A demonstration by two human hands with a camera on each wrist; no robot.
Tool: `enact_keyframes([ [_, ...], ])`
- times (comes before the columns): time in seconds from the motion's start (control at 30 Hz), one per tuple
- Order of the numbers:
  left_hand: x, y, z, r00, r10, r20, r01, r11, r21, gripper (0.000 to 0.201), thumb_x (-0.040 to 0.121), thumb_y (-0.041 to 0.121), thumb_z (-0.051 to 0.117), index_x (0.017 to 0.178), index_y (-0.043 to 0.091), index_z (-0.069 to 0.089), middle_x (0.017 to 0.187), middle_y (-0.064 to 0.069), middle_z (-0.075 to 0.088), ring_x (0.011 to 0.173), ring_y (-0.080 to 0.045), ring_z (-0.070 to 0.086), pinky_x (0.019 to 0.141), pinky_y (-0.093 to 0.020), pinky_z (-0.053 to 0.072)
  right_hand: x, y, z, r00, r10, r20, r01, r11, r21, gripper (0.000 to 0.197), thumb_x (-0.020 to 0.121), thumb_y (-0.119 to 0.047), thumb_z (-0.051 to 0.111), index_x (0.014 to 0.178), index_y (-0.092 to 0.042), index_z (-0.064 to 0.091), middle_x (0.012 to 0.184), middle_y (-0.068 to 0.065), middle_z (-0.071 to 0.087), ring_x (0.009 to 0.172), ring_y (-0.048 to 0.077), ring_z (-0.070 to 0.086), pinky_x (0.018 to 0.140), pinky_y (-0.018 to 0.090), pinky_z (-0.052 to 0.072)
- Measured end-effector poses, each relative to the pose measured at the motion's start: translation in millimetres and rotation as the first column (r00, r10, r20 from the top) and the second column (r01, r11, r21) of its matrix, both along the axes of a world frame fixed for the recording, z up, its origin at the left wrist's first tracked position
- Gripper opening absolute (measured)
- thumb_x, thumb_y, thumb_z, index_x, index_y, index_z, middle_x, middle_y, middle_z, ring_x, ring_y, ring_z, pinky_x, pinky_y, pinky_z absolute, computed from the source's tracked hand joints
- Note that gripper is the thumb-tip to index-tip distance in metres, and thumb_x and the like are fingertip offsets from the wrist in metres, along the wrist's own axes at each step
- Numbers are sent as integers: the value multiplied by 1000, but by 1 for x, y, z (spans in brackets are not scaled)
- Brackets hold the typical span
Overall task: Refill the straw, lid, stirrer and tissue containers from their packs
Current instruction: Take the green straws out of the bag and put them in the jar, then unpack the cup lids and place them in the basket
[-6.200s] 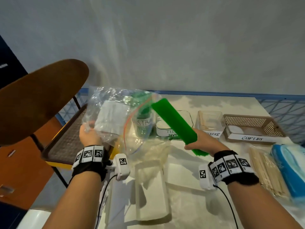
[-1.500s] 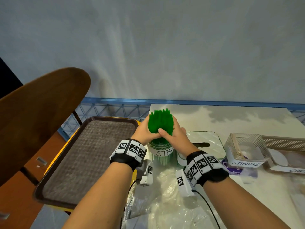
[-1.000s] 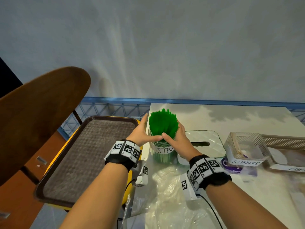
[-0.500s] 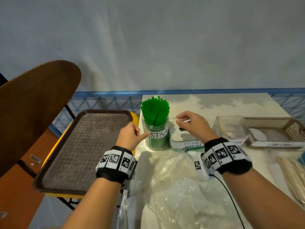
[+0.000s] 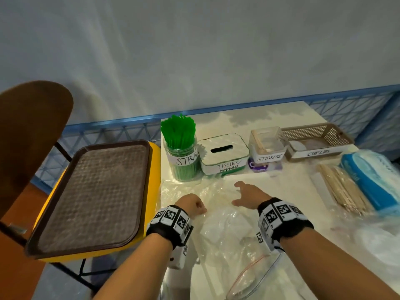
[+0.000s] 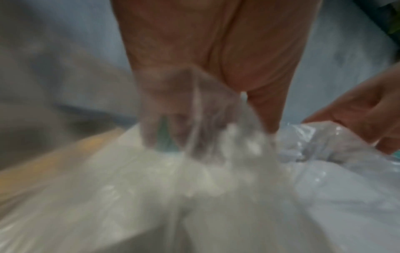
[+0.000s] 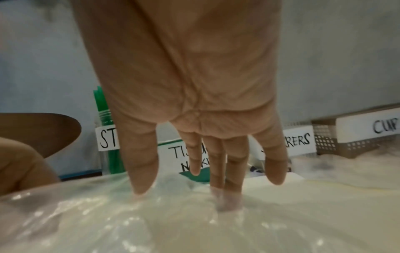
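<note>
my left hand point(image 5: 193, 206) pinched the crumpled clear plastic bag point(image 5: 218, 224) on the tabletop; my right hand's fingers point(image 7: 230, 164) were spread wide, empty, just touching it. the bundle of pale wooden stirrers point(image 5: 342, 191) lay rightward, pointing away, nearer them.

Four labelled containers point(image 5: 221, 153), two hands point(image 5: 249, 194), one tray point(image 5: 91, 198)

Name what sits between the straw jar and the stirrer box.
The tissue box, with its slotted lid and "Tissues/Napkins" label, stands between the straw jar and stirrer box; head view.
</note>
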State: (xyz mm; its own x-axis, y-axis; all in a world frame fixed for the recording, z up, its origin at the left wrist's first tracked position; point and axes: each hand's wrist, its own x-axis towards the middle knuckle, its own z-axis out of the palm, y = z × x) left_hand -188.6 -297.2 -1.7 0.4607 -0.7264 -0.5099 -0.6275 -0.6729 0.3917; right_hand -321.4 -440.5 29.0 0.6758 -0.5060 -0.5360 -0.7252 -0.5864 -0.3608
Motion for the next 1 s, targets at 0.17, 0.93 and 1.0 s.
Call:
enact_keyframes([
  [0.17,-10,8,35,1000,-8,-13,3,933,-359,16,90,25,58,95,12,66,70,4,52,66,-11,46,59,-17,33,-8,-4,13,988,-68,139,58,996,69,60,89,-43,56,138,-16,36,135,7,50,124,23,48,99,28,35],
  [0.93,-51,-19,122,747,171,-643,-664,229,-712,50,82,33,65,124,14,48,98,13,68,89,-1,63,83,-23,49,-78,-86,115,248,-726,641,-2,661,750,21,98,-18,44,83,-16,60,64,-3,44,55,6,42,76,31,54],
  [1.0,-61,-29,107,769,179,-613,-620,438,-650,40,84,18,62,123,13,52,102,7,65,94,-7,61,84,-24,46,-80,-83,115,228,-769,597,-25,609,793,19,97,-20,45,86,-16,60,65,-3,48,54,4,45,76,31,56],
])
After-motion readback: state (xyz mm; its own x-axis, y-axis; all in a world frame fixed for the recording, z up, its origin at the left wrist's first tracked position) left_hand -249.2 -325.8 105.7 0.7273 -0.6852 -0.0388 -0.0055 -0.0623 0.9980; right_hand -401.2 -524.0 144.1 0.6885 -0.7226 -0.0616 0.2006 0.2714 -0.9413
